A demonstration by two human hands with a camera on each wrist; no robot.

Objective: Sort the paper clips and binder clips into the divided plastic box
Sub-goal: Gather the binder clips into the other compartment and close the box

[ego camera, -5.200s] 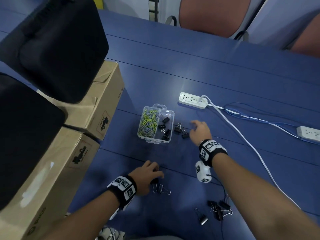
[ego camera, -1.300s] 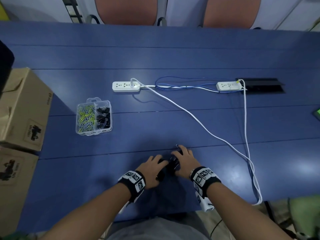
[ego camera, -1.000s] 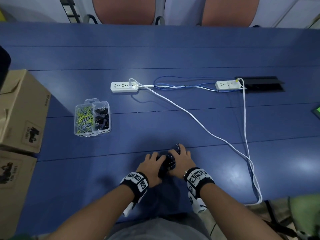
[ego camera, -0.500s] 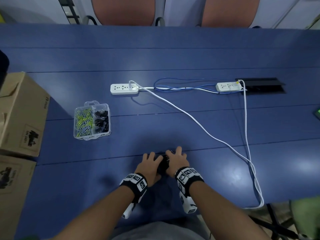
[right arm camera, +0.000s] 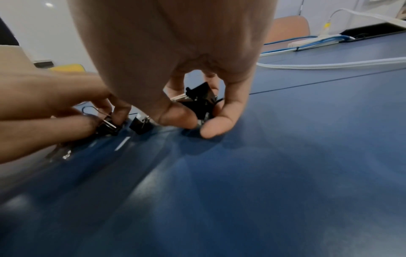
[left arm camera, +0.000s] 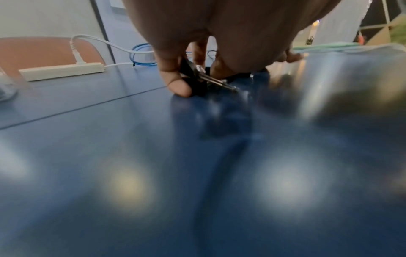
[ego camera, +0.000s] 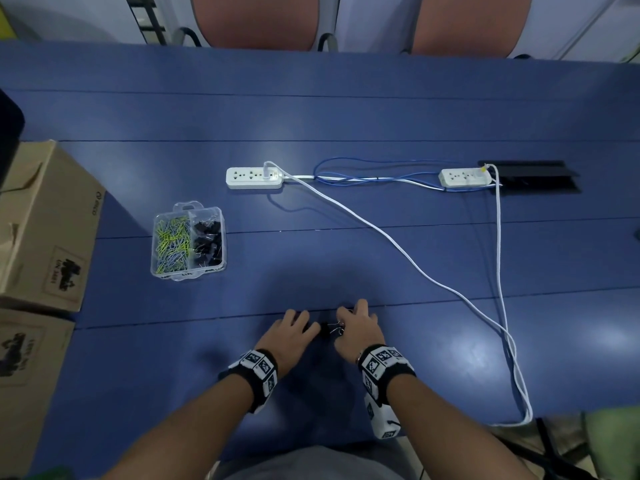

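The clear divided box (ego camera: 188,268) sits left of centre, with coloured paper clips (ego camera: 172,242) in its left half and black binder clips (ego camera: 207,242) in its right half. Both hands work side by side at the table's near edge. My left hand (ego camera: 294,327) pinches a black binder clip (left arm camera: 194,81) against the table. My right hand (ego camera: 356,323) has its fingers curled round black binder clips (right arm camera: 201,98). One more binder clip (right arm camera: 140,124) lies loose between the two hands, and its wire handles (ego camera: 334,329) show in the head view.
Two cardboard boxes (ego camera: 41,230) stand along the left edge. A white power strip (ego camera: 254,177) and a second one (ego camera: 465,177) lie at mid-table, with white and blue cables (ego camera: 408,261) looping down the right side. Two chairs stand behind the table.
Five seconds ago the hands were picking clips near the box. Over the last second both hands have stayed together on the near-edge clips, drifting slightly left and parting a little.
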